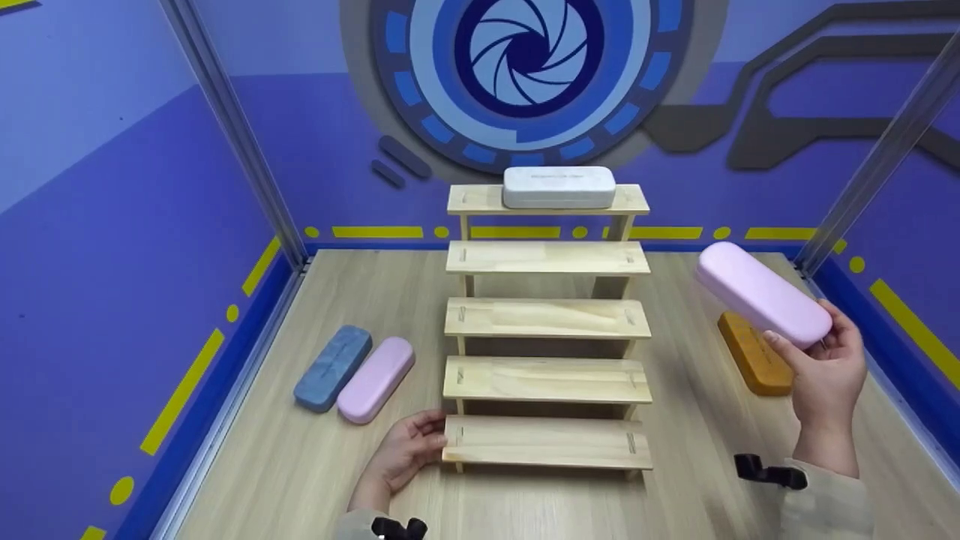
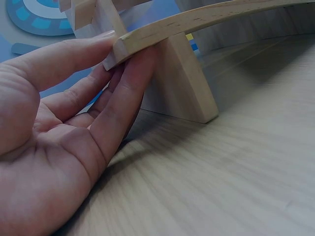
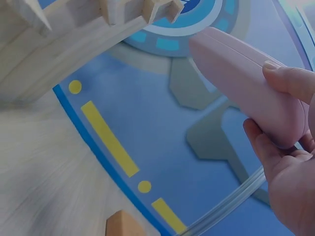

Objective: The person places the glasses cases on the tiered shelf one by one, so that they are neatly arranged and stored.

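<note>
A pink glasses case [image 1: 763, 294] is raised above the table at the right, its near end gripped by my right hand [image 1: 829, 379]. In the right wrist view the thumb [image 3: 290, 81] lies along one side of the case [image 3: 246, 83] and the fingers curl round the other. My left hand [image 1: 409, 450] holds the left end of the lowest step of a wooden stepped stand [image 1: 547, 442]. The left wrist view shows the thumb at the edge of the step [image 2: 162, 32] and fingers beneath it. A white glasses case [image 1: 559, 189] lies on the top step.
On the table [image 1: 285, 480] left of the stand, a blue glasses case [image 1: 333, 367] and a second pink case [image 1: 376, 380] lie side by side. An orange-brown case [image 1: 757, 360] lies at the right, partly behind my right hand. Printed purple walls [image 1: 300, 150] enclose the back and sides.
</note>
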Action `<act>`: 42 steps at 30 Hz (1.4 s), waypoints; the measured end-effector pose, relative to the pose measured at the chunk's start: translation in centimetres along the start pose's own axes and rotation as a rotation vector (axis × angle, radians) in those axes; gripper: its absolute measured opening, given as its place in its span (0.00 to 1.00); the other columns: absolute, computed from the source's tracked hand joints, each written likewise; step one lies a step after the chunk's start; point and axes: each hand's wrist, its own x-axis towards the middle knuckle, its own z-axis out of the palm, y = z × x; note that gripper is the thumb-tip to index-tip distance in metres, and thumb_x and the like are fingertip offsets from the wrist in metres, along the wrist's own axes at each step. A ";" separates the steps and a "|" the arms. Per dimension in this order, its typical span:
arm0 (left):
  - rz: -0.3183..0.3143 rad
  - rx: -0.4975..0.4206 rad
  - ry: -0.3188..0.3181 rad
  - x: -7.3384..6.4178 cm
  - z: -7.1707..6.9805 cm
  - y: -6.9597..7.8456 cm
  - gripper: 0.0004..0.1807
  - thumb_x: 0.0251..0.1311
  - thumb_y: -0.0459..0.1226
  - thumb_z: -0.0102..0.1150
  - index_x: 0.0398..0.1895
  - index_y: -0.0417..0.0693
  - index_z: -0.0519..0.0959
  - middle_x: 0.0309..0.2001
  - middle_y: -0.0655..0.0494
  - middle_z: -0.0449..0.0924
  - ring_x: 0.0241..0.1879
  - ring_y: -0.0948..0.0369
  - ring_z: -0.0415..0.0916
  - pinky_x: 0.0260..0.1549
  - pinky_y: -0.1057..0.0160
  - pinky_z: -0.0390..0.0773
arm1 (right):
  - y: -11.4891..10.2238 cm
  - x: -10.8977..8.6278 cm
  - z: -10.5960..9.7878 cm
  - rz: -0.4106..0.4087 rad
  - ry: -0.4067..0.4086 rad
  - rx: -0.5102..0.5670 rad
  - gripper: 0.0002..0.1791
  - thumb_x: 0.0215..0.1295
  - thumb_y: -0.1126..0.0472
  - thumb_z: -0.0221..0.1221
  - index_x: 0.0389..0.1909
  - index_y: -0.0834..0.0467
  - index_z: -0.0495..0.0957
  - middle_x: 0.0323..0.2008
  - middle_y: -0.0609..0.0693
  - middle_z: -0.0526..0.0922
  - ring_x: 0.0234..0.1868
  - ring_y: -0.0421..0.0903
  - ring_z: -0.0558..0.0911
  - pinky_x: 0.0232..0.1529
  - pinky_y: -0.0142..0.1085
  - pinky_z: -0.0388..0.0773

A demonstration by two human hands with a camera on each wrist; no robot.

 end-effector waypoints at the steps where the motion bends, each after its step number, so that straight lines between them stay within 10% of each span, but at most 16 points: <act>1: 0.001 -0.001 0.002 0.0 0.0 0.0 0.25 0.64 0.24 0.58 0.65 0.31 0.70 0.51 0.56 0.81 0.51 0.60 0.81 0.50 0.61 0.85 | -0.2 0.0 0.2 -0.010 -0.012 0.011 0.43 0.48 0.87 0.67 0.66 0.58 0.73 0.57 0.48 0.77 0.59 0.44 0.75 0.47 0.19 0.82; 12: 0.005 -0.017 -0.006 0.0 0.0 -0.2 0.18 0.65 0.23 0.57 0.56 0.45 0.76 0.49 0.59 0.81 0.49 0.63 0.81 0.48 0.64 0.85 | -1.7 0.6 2.5 -0.043 -0.140 -0.008 0.43 0.48 0.88 0.66 0.67 0.60 0.72 0.59 0.50 0.77 0.58 0.46 0.76 0.46 0.23 0.84; 31: 0.013 0.001 -0.001 0.1 0.0 -0.1 0.20 0.64 0.23 0.56 0.59 0.38 0.74 0.49 0.58 0.82 0.48 0.62 0.81 0.49 0.64 0.85 | -2.0 1.0 8.1 -0.121 -0.492 -0.027 0.40 0.53 0.87 0.64 0.68 0.64 0.70 0.61 0.51 0.74 0.58 0.47 0.77 0.54 0.25 0.82; 42: 0.000 0.008 0.010 0.0 0.1 0.0 0.26 0.64 0.24 0.57 0.66 0.28 0.67 0.51 0.56 0.81 0.50 0.61 0.81 0.47 0.62 0.86 | -0.3 1.4 12.2 -0.017 -0.663 -0.012 0.41 0.49 0.90 0.61 0.67 0.65 0.68 0.55 0.48 0.79 0.50 0.40 0.81 0.46 0.27 0.86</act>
